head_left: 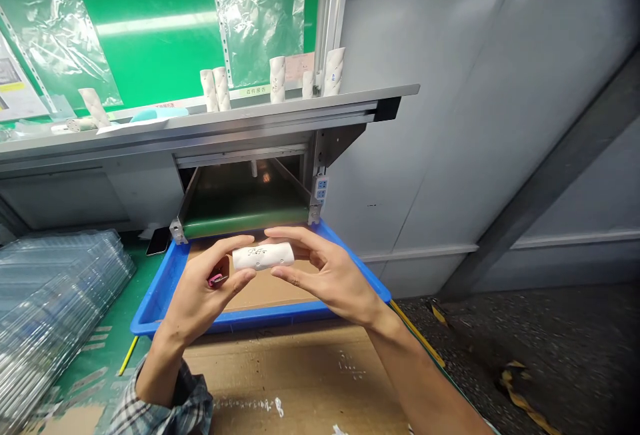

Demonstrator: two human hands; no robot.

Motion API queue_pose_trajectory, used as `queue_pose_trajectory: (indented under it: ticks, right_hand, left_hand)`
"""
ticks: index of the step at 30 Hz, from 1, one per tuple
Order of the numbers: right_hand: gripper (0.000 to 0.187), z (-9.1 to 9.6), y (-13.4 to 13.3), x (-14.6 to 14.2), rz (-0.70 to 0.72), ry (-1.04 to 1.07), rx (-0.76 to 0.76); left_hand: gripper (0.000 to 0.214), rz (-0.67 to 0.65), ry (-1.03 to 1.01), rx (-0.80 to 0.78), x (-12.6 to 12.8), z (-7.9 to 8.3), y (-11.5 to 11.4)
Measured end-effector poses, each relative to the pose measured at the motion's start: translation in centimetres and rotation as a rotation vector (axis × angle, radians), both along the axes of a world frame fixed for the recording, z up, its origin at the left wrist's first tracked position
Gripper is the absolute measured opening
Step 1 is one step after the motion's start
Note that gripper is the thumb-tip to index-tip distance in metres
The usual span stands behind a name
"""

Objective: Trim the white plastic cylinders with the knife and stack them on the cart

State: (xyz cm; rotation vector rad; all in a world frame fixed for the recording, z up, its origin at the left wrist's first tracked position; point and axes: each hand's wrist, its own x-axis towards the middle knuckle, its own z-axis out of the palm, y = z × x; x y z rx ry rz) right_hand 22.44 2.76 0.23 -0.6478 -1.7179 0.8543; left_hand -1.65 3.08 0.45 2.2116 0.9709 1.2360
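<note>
Between my two hands lies a short white cylinder [263, 257], held level, with dark script and small dots on its side. The thumb and fingers of my left hand [213, 282] pinch its left end. A small pink object [217, 280] is tucked in that palm; its kind is not clear. My right hand [320, 268] grips the right end between thumb and fingers. Both hands are above a blue tray [230, 320] lined with brown cardboard.
Behind the tray, a green conveyor belt [240, 205] carries one white piece. Several white cylinders [277, 80] stand on the metal shelf [250, 117] above. Stacked clear plastic trays [60, 288] and a phone [158, 241] are at left; a power socket [321, 187] is right of the belt.
</note>
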Motion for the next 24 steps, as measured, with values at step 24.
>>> queue_pose_trajectory:
  ticks: [24]
  right_hand:
    - [0.049,0.25,-0.3,0.01,-0.032,-0.002,0.087]
  left_hand:
    - [0.027,0.014,0.04,0.077,-0.13,-0.01,0.17]
